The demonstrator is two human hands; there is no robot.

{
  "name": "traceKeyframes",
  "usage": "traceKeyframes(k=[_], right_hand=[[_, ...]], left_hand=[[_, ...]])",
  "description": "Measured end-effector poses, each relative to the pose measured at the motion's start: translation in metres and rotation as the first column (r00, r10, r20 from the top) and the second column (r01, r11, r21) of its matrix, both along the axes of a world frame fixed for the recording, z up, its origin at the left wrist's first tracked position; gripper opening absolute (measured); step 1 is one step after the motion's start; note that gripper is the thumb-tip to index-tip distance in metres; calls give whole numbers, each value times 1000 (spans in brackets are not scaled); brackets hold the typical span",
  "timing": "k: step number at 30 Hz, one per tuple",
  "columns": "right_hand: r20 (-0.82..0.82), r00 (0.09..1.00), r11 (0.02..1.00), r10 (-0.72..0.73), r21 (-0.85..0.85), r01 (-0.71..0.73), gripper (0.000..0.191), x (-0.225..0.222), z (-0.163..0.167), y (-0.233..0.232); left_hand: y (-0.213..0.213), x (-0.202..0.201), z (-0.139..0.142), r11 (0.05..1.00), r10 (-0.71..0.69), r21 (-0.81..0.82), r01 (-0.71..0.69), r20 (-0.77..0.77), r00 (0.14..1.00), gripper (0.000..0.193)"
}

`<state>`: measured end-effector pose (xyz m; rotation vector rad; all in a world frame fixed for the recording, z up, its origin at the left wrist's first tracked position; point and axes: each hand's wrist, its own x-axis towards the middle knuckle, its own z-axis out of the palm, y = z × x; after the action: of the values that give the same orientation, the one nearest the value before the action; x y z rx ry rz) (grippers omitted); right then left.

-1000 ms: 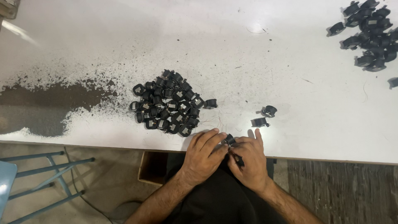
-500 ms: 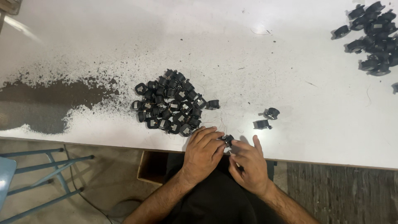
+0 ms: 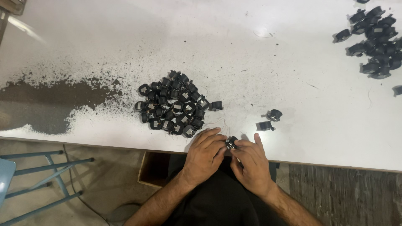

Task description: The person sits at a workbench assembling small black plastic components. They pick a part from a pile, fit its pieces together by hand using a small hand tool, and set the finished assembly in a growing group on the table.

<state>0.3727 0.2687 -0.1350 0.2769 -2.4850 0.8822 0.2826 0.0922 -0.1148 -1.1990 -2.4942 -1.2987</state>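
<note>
**A:** What are the hands doing?

**B:** Both meet at the near edge of a white table (image 3: 293, 54). The left hand (image 3: 205, 152) and the right hand (image 3: 251, 161) pinch one small black part (image 3: 230, 142) between their fingertips, so each hand is closed narrowly on that same piece. It sits just over the table's edge, right in front of the person's body.

**A:** How are the hands posed?

**B:** Palms face down, knuckles up, fingers curled inward toward each other. The forearms come up from the bottom of the picture and angle together like a V. The part is mostly hidden by the fingers, so its shape is hard to tell.

**A:** How far along does the work look?

**B:** My judgement: partway. Just beyond the left hand lies a dense pile of similar black parts (image 3: 173, 104), seemingly waiting. Two loose black parts (image 3: 269, 120) lie near the right hand. Well away, at the far right corner, a second cluster of black parts (image 3: 374, 25) lies spread out, possibly finished ones; I cannot tell for certain.

**A:** Anything else?

**B:** Dark gritty dust (image 3: 58, 96) stains the table's left side. A blue metal stool frame (image 3: 46, 175) stands on the floor below.
</note>
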Motion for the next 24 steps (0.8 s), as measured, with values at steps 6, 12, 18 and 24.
traceKeyframes(k=[6, 12, 18, 24], right_hand=[[-48, 990, 989, -131, 68, 134, 30, 2, 18, 14], [91, 975, 972, -201, 138, 188, 41, -11, 30, 11], [119, 979, 985, -165, 75, 157, 37, -12, 26, 16], [101, 982, 987, -157, 62, 151, 35, -10, 23, 17]], left_hand=[[-1, -3, 20, 999, 43, -33, -42, 28, 999, 44], [8, -18, 27, 986, -85, -147, 79, -36, 996, 32], [4, -18, 25, 990, -47, -132, 56, 66, 997, 13], [3, -16, 29, 993, -100, -51, 104, 67, 993, 11]])
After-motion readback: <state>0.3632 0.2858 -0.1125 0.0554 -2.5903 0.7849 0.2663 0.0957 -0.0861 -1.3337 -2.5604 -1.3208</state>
